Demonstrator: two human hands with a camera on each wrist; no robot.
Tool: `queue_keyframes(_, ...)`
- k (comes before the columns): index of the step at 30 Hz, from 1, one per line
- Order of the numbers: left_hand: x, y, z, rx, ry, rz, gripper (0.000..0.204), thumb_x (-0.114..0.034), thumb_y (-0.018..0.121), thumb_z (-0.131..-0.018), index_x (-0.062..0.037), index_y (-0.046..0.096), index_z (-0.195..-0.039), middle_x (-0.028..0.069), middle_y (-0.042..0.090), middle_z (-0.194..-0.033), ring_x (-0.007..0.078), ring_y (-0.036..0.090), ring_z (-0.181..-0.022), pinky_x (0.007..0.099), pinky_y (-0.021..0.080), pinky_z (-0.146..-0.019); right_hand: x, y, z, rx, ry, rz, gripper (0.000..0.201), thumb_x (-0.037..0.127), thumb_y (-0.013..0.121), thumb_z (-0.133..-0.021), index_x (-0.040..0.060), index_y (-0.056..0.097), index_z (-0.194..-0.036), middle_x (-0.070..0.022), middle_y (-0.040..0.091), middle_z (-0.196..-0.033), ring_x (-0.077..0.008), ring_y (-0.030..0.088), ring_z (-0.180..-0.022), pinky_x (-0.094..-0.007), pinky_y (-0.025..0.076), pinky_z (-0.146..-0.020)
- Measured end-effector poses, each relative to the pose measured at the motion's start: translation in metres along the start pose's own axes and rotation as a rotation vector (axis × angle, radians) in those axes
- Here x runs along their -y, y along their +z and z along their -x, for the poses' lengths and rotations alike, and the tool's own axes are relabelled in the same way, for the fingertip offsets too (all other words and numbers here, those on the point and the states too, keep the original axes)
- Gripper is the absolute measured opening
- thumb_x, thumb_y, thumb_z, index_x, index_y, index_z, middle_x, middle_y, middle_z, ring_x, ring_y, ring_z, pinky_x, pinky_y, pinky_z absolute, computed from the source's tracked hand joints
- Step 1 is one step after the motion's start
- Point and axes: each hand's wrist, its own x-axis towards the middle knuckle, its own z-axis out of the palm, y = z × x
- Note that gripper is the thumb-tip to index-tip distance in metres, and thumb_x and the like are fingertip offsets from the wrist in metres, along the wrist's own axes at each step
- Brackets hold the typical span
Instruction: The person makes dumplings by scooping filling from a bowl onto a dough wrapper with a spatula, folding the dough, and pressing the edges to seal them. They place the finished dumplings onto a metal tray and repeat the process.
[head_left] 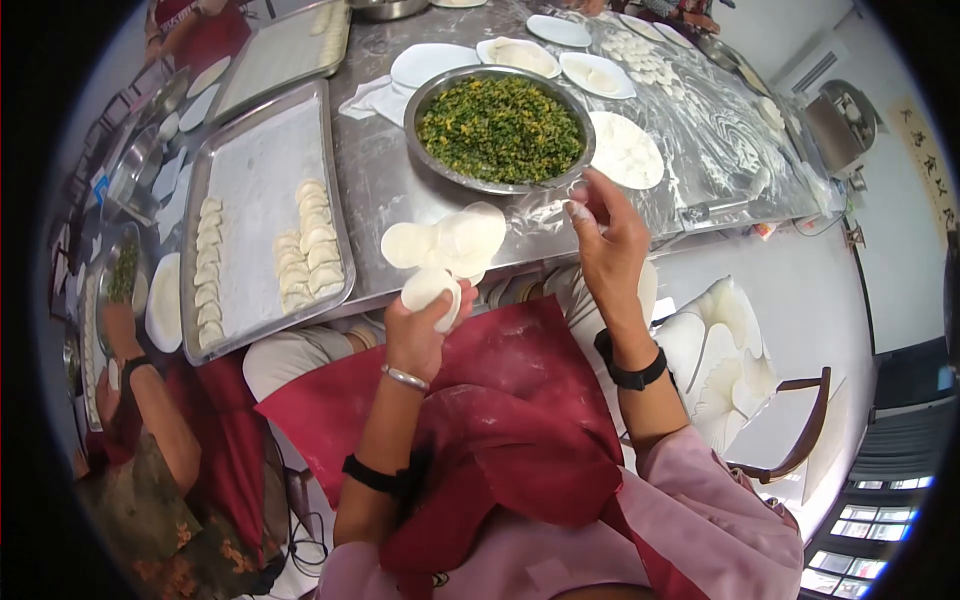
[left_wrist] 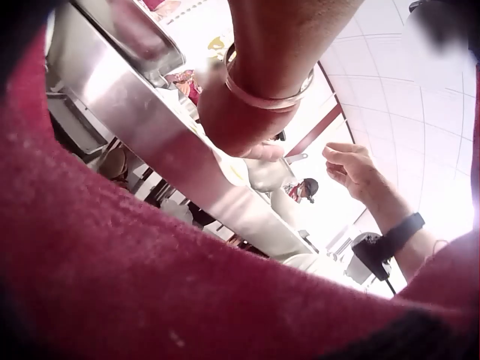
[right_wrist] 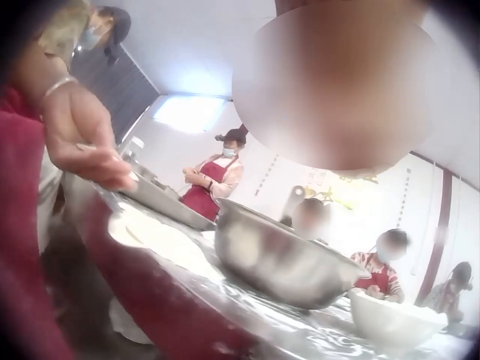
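Observation:
My left hand [head_left: 412, 338] holds a round white dumpling wrapper [head_left: 428, 288] just off the table's front edge. Right beyond it, a loose fan of wrappers [head_left: 410, 245] lies at that edge. My right hand [head_left: 612, 238] is raised by the near right rim of a steel bowl [head_left: 410, 125] of chopped green and yellow filling [head_left: 500, 130]. Its fingers bend loosely, thumb toward the bowl, with nothing visible in them. A thin metal handle [head_left: 548, 186] shows at the rim near these fingertips. From the left wrist view, the right hand [left_wrist: 349, 169] appears apart from the bowl.
Left of the bowl, a metal tray [head_left: 265, 150] carries rows of folded dumplings [head_left: 318, 240]. White plates [head_left: 560, 30] and a dish of flour [head_left: 626, 150] stand behind and to the right. Another person's arm [head_left: 160, 420] works close on the left. A chair [head_left: 790, 430] stands at right.

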Motion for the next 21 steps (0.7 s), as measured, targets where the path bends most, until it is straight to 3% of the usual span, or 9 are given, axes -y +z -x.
queue_keyframes(1,0.003,0.002,0.001,-0.021,0.004,0.005,0.034,0.002,0.059,-0.091,0.0043,0.054,-0.124,0.0195,0.067,-0.112,0.0298,0.068,-0.101,0.0360,0.059,-0.084,0.001,-0.005,-0.009,0.055,-0.063,0.106,0.043,0.001,0.072,-0.078,0.0037,0.063,-0.119,-0.0125,0.067,-0.099,-0.0256,0.065,-0.082,-0.0359,0.052,-0.072)
queue_keyframes(4,0.009,0.008,0.004,-0.012,-0.043,-0.018,0.035,0.001,0.061,-0.090,0.0045,0.054,-0.124,0.0198,0.066,-0.113,0.0297,0.068,-0.101,0.0361,0.058,-0.085,-0.023,0.008,-0.023,0.201,-0.278,0.203,0.047,0.004,0.075,-0.074,0.0053,0.063,-0.119,-0.0145,0.065,-0.102,-0.0307,0.063,-0.087,-0.0403,0.051,-0.077)
queue_keyframes(8,0.011,0.012,0.008,0.011,-0.057,-0.062,0.038,0.002,0.064,-0.088,0.0054,0.054,-0.124,0.0196,0.066,-0.112,0.0299,0.068,-0.100,0.0365,0.059,-0.085,-0.029,0.027,-0.031,0.304,-0.186,0.128,0.025,0.004,0.074,-0.074,0.0068,0.072,-0.099,-0.0125,0.068,-0.095,-0.0315,0.063,-0.090,-0.0405,0.050,-0.079)
queue_keyframes(9,0.011,0.011,0.009,0.010,-0.058,-0.060,0.038,0.002,0.064,-0.087,0.0058,0.054,-0.123,0.0199,0.066,-0.112,0.0298,0.069,-0.099,0.0363,0.059,-0.084,-0.030,0.030,-0.033,0.302,-0.196,0.119,0.015,0.005,0.073,-0.075,0.0059,0.073,-0.091,-0.0116,0.069,-0.091,-0.0316,0.064,-0.088,-0.0405,0.050,-0.078)
queue_keyframes(15,0.019,0.009,0.013,0.008,-0.114,-0.063,0.035,0.000,0.063,-0.088,0.0081,0.053,-0.121,0.0218,0.066,-0.111,0.0320,0.068,-0.100,0.0377,0.060,-0.084,-0.029,0.046,-0.044,0.330,-0.164,0.060,0.010,0.006,0.071,-0.078,0.0043,0.071,-0.088,-0.0140,0.068,-0.089,-0.0329,0.064,-0.083,-0.0406,0.050,-0.073)
queue_keyframes(21,0.019,0.009,0.017,0.081,-0.162,-0.002,0.034,-0.009,0.055,-0.095,0.0087,0.051,-0.124,0.0249,0.063,-0.117,0.0346,0.065,-0.107,0.0421,0.057,-0.090,-0.045,0.056,-0.068,0.194,-0.262,0.099,0.007,0.006,0.067,-0.081,0.0021,0.071,-0.085,-0.0172,0.067,-0.079,-0.0340,0.065,-0.075,-0.0420,0.050,-0.068)
